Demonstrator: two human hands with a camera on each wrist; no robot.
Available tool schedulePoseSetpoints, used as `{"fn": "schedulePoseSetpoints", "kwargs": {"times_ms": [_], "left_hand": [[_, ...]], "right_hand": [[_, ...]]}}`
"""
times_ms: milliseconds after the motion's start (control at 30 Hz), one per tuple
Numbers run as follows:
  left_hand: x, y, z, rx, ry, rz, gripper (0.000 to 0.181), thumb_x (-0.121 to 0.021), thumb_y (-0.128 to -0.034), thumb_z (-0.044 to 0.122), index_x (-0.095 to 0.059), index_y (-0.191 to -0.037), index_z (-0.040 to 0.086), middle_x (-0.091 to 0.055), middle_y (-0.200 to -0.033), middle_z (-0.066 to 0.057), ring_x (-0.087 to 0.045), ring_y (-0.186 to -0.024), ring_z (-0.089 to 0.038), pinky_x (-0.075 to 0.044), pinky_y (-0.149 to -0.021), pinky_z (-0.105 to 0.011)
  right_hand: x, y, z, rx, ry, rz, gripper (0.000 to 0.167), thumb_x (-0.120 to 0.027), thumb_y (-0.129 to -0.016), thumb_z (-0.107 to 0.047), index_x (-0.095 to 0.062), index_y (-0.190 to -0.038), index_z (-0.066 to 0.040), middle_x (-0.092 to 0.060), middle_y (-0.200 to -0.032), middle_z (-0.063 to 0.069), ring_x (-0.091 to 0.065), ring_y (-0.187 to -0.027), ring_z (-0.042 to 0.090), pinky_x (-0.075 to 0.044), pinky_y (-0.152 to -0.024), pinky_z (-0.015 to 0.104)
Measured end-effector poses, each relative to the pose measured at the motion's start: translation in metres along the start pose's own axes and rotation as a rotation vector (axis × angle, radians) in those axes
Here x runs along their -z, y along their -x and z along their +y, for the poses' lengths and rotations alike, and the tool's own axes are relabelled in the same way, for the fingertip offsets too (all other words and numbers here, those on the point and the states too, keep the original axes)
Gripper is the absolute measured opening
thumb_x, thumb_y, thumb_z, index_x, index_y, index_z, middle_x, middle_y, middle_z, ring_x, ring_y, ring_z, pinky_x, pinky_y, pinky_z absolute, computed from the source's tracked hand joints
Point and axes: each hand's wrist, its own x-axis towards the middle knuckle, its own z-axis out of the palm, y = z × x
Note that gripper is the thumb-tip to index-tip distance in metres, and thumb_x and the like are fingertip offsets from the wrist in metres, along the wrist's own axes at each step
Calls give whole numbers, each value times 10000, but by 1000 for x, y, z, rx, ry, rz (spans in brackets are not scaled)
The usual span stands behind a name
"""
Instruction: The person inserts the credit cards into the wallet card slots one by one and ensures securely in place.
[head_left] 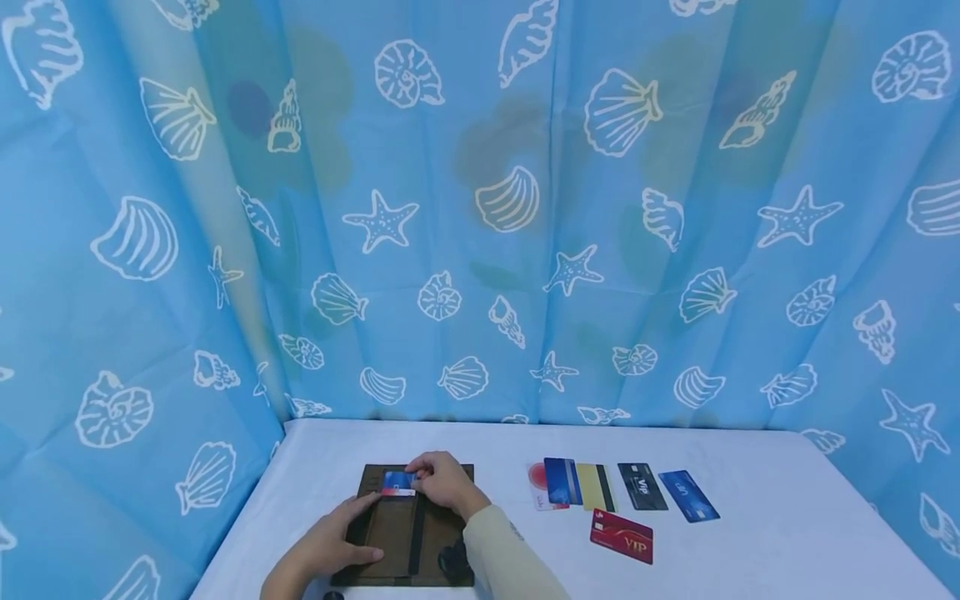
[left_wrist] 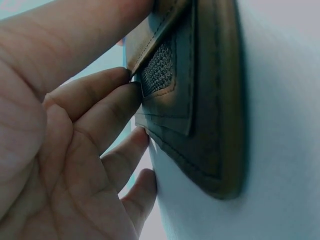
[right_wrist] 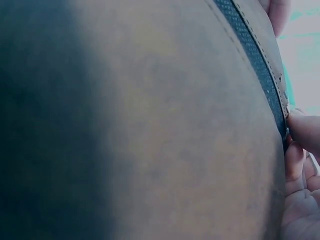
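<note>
In the head view a brown leather organizer (head_left: 390, 542) with a dark vertical strap lies flat at the table's front. A blue card (head_left: 398, 481) with a pale and red lower edge sits at its upper pocket, its lower end hidden. My right hand (head_left: 444, 482) pinches the card's right side between thumb and fingers. My left hand (head_left: 330, 537) rests on the organizer's left side, thumb spread low and fingertips by the card's lower left corner. In the left wrist view the left fingers (left_wrist: 107, 107) extend to the stitched pocket edge. Brown leather (right_wrist: 190, 125) fills most of the right wrist view.
Right of the organizer lie several cards: an overlapping group with a blue striped card (head_left: 562, 482) and a gold card (head_left: 595, 487), a black VIP card (head_left: 642, 487), another blue card (head_left: 689, 497) and a red VIP card (head_left: 622, 536). A blue shell-patterned curtain (head_left: 465, 333) hangs behind the white table (head_left: 750, 542).
</note>
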Motion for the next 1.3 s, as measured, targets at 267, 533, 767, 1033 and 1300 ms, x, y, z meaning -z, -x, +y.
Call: {"fn": "schedulePoseSetpoints", "kwargs": {"times_ms": [267,533,767,1033,1300], "left_hand": [[0,0,0,-12,37,-8,806,-861,-748,273,-490,-1436,77,-480,-1440,-257,-427,-1331,-497,-379,-1048,-681],[5,-1,3,-11,14,13,816,-871,-733,261,-495,-1438,96,-484,-1447,-246,-411,-1350,-497,-368,-1060,-682],[1,-1,4,22,1,16,839,-881,-717,288,-494,-1441,112,-486,-1453,-232,-407,-1356,-490,-370,-1072,-667],[0,2,-3,-16,10,25,807,-883,-717,253,-515,-1417,90,-505,-1434,-237,-439,-1337,-478,-374,-1070,-660],[1,-1,2,1,17,32,819,-892,-702,258,-520,-1414,100,-513,-1431,-225,-436,-1340,-476,-373,-1075,-656]], "right_hand": [[2,2,-2,8,2,-1,139,-660,-935,-91,-719,-1055,-134,-574,-913,-1,-524,-844,168,-493,-758,363],[3,-5,-2,10,-6,-5,134,-663,-936,-98,-720,-1051,-138,-580,-910,-1,-529,-835,166,-496,-759,349],[2,-2,-1,-6,-8,-8,147,-651,-939,-83,-720,-1054,-144,-579,-903,0,-534,-838,167,-492,-780,356],[0,2,0,2,-14,-6,138,-663,-936,-102,-724,-1057,-132,-589,-917,1,-534,-854,168,-509,-792,367],[4,-2,2,15,10,-1,142,-669,-929,-98,-725,-1051,-144,-586,-906,-3,-534,-843,164,-496,-781,369]]}}
